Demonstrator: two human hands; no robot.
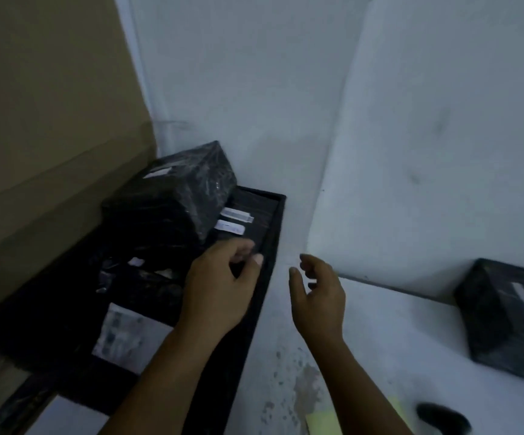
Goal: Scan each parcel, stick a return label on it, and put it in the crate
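No writing can be read anywhere: the frame is dim and blurred, and every label shows only as a pale patch.

The crate is black and shallow, set against a brown cardboard wall on its left. A black-wrapped parcel sits high at the crate's far end, with a small white strip label on its top. Just right of that parcel, on a flat dark parcel lower in the crate, lie two white strip labels, one behind the other. At the crate's near end a bigger pale label with grey smudged print lies on another dark wrapped parcel.

The left hand hangs over the crate's right side, fingers loosely curled with the thumb apart; whether it pinches anything cannot be told through the blur. The right hand is just right of the crate, over the bare surface, fingers relaxed and spread, holding nothing.

Well right of the crate a second black parcel with a white label strip rests on the white surface, against the white wall. The surface is stained and speckled near the crate's near right corner. A yellow sheet and a black object, too blurred to identify, lie at the bottom edge, right of the crate.
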